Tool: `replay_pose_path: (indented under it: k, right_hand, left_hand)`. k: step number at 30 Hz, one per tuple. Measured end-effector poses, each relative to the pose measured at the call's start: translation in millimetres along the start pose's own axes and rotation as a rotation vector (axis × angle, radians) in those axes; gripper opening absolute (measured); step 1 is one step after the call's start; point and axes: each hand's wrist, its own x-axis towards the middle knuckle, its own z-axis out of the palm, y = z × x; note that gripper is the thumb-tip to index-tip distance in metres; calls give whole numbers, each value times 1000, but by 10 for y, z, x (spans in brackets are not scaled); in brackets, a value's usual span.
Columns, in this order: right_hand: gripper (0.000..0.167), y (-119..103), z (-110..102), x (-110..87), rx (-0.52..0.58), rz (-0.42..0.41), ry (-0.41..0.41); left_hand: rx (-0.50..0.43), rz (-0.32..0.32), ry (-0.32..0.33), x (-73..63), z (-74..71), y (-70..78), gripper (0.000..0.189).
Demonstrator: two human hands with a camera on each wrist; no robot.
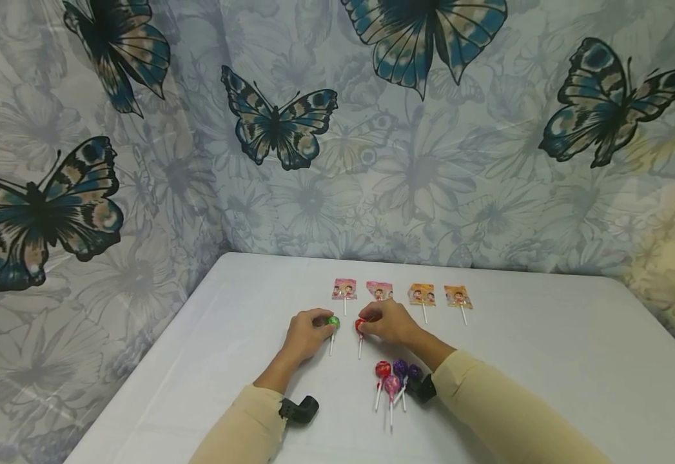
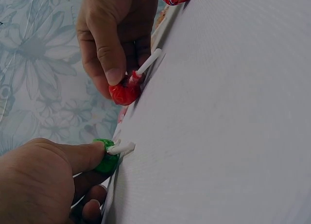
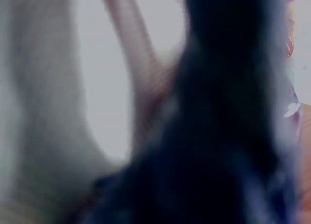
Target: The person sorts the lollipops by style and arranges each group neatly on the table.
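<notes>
Wall (image 1: 459,193) full of big butterflies (image 1: 279,119) stands behind the white table (image 1: 198,386), and two cream sleeves (image 1: 250,425) reach in from the table's front. At the table's middle are the left hand (image 1: 305,338) and right hand (image 1: 394,322), with two pink packs (image 1: 344,288) and two orange packs (image 1: 422,294) in a row toward the table's back and a bunch of red, purple and pink pops (image 1: 392,385) nearer its front. Also at the table's middle, the left hand pinches a green pop (image 1: 334,321) and the right hand pinches a red pop (image 1: 360,325).
</notes>
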Motion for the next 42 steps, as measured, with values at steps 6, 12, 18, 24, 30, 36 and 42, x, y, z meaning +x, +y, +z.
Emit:
replay_pose_path:
  k: [6,12,18,24,30,36,42]
  right_hand:
    - [16,5,3,-11,4,-22,-5]
    - [19,1,-6,-31,13,-54,-12]
    - [26,4,12,-36,-2,-70,-33]
    - [19,-6,30,-45,-26,-84,3]
    - [16,-10,30,-37,-42,-84,25]
    - [17,-28,18,-41,-36,-66,22]
    - [19,-18,-3,-55,-27,-78,27]
  left_hand:
    - [-1,-5,-3,-11,2,2,24]
    - [-10,-9,-2,-15,7,-4,23]
    - [-4,-2,1,-29,12,-26,24]
    - [-4,-4,2,-38,7,-22,24]
    - [-8,5,3,-24,-7,-5,24]
    - [-1,1,4,-9,-10,12,23]
    - [1,8,-3,-5,-3,10,23]
